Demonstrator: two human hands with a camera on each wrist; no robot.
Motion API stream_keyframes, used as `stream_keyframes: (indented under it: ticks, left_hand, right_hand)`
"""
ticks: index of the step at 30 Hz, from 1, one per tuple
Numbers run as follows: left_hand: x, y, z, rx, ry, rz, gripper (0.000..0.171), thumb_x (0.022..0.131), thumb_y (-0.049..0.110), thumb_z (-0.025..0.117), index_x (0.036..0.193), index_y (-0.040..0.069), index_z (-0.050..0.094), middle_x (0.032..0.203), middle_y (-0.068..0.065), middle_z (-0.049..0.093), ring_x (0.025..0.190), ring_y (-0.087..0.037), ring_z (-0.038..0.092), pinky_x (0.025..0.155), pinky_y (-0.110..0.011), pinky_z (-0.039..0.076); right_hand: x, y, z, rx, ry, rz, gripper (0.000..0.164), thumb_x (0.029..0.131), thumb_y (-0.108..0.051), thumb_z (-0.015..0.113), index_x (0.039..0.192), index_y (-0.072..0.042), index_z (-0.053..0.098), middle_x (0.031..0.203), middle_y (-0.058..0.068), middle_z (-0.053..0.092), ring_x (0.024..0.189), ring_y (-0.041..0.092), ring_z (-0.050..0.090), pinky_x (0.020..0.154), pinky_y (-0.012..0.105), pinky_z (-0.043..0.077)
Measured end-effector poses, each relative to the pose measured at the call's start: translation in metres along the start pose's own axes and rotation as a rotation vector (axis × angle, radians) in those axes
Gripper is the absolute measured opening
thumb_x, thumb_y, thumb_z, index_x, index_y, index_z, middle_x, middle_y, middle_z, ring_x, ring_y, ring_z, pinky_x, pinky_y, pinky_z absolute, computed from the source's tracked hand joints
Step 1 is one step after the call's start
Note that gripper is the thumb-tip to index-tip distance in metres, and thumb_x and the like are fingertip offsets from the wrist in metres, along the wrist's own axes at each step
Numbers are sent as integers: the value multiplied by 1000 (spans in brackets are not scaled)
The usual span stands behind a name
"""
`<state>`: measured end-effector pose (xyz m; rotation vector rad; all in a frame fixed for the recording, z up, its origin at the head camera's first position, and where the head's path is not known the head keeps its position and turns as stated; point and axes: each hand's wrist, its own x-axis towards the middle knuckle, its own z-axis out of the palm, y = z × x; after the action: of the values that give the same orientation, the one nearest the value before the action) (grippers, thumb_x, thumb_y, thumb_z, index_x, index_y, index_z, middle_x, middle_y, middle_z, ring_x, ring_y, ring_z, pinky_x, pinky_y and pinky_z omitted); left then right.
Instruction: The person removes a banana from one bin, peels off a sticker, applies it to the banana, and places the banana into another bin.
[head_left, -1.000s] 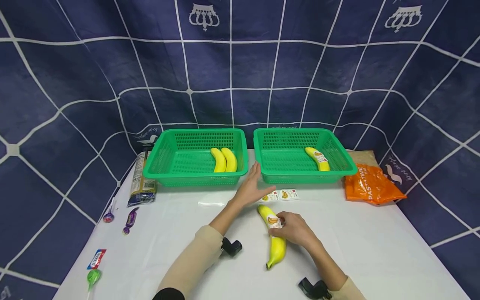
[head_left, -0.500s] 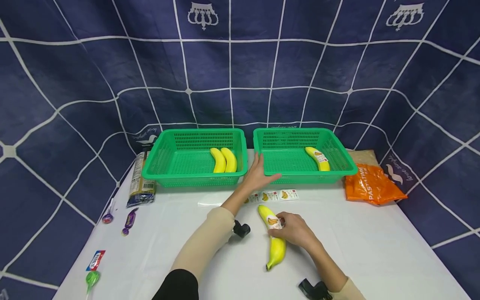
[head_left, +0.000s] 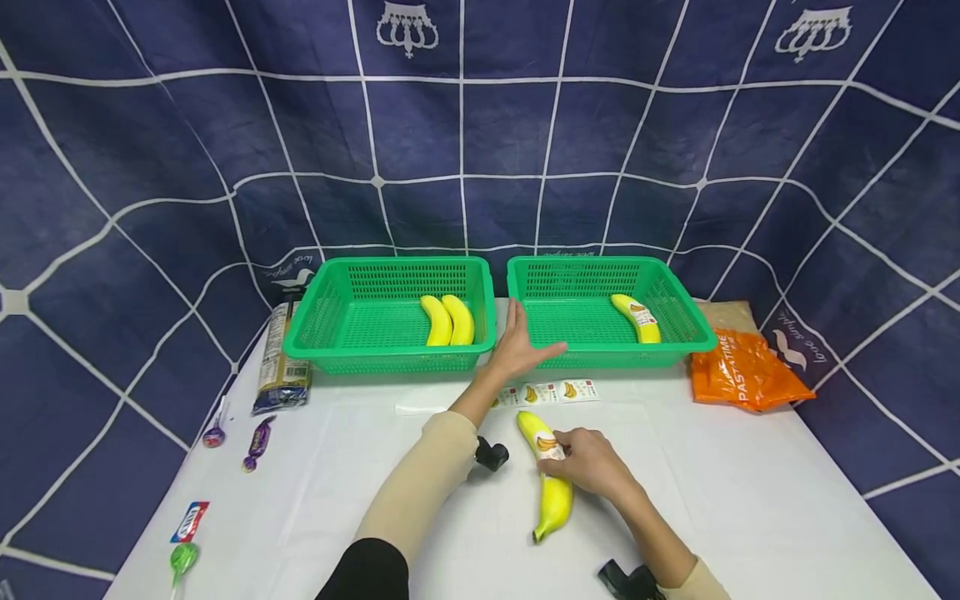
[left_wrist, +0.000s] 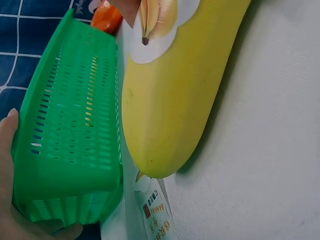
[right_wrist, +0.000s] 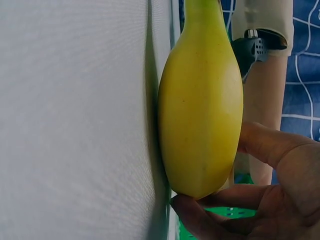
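Note:
My right hand (head_left: 592, 462) holds a yellow banana (head_left: 555, 504) with a banana-picture sticker (head_left: 548, 446) on its upper side; thumb and fingers are on its two sides, and it lies on the white table. In the right wrist view the banana's plain end fills the middle. My left hand (head_left: 516, 350) is at the near left corner of the right green basket (head_left: 566, 317), fingers straight along its left side and thumb stretched across its front wall. One stickered banana (head_left: 637, 318) lies inside that basket. Behind my left wrist is a strip of banana stickers (head_left: 543, 393), partly hidden.
A left green basket (head_left: 375, 329) holds two bananas (head_left: 448, 321). An orange bag (head_left: 742, 367) stands at the right, a dark-ended packet (head_left: 283, 367) at the left. Lollipops and wrapped sweets (head_left: 258, 442) lie along the left edge. A dark blue gridded curtain (head_left: 420, 133) surrounds the table.
My left hand has moved forward and slightly right, up to the right basket's corner, uncovering more of the sticker strip. My right hand stays on the banana.

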<state>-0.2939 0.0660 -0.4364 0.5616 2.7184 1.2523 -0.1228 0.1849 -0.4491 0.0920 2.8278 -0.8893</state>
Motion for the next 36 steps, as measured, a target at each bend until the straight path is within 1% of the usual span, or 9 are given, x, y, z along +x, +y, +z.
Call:
stream_keyframes:
  ticks: [6, 10, 14, 17, 18, 24, 30, 32, 36]
  left_hand:
    - [0, 0, 0, -26, 10, 0, 120, 80, 62, 68, 156, 11, -9, 165, -3, -16, 151, -33, 16, 117, -54, 31]
    - [1, 0, 1, -49, 19, 5, 121, 79, 59, 70, 156, 10, -9, 165, -5, -15, 151, -33, 15, 117, -51, 32]
    - [1, -1, 1, -63, 20, 10, 122, 79, 59, 71, 156, 9, -9, 165, -6, -15, 152, -32, 12, 118, -50, 30]
    - [1, -2, 1, -70, 19, 13, 122, 78, 59, 71, 156, 9, -9, 165, -6, -15, 152, -32, 11, 118, -51, 30]
    - [1, -2, 1, -72, 18, 13, 122, 78, 59, 71, 156, 9, -8, 165, -5, -15, 152, -32, 11, 118, -51, 29]
    - [1, -1, 0, -81, 16, 19, 122, 79, 58, 71, 156, 9, -8, 165, -5, -15, 152, -31, 9, 119, -50, 29]
    - [1, -2, 1, -105, 25, 10, 123, 78, 58, 73, 156, 9, -8, 165, -5, -15, 153, -30, 8, 120, -49, 28]
    - [1, -2, 1, -109, 28, 9, 123, 78, 57, 74, 156, 10, -8, 165, -5, -14, 153, -30, 8, 120, -48, 27]
    - [1, 0, 2, -117, 39, 13, 123, 78, 55, 74, 156, 10, -8, 165, -6, -13, 152, -31, 10, 120, -48, 27]
  right_hand:
    - [0, -1, 0, -19, -5, -13, 64, 75, -33, 80, 123, 6, 64, 112, 20, 71, 70, 18, 48, 59, 26, 37]
    - [-1, -2, 0, -28, -9, -20, 64, 75, -33, 79, 123, 7, 63, 112, 22, 70, 69, 18, 48, 59, 26, 36]
    - [-1, -2, 1, -35, -2, -21, 66, 75, -33, 80, 124, 6, 63, 97, 14, 72, 69, 17, 47, 57, 26, 35]
    - [-1, -3, 2, -36, 0, -18, 69, 75, -34, 80, 128, 7, 60, 78, 5, 63, 67, 17, 45, 55, 26, 31]
    - [-2, -3, 2, -39, -3, -16, 70, 75, -33, 80, 128, 7, 60, 76, 4, 61, 67, 17, 45, 54, 26, 31]
    - [-3, -6, 2, -51, -17, -19, 64, 77, -32, 79, 124, 9, 62, 81, 5, 61, 70, 17, 45, 56, 26, 30]
    - [-2, -6, 4, -33, 0, -31, 55, 76, -28, 77, 118, 5, 67, 60, -1, 41, 57, 13, 36, 50, 22, 25]
    - [-2, -6, 3, -36, 5, -33, 51, 75, -26, 76, 116, 4, 69, 58, -2, 40, 54, 12, 36, 48, 21, 25]
    - [-1, -5, -4, -46, 28, -29, 49, 74, -23, 74, 114, 4, 70, 60, -2, 44, 53, 12, 37, 47, 21, 26]
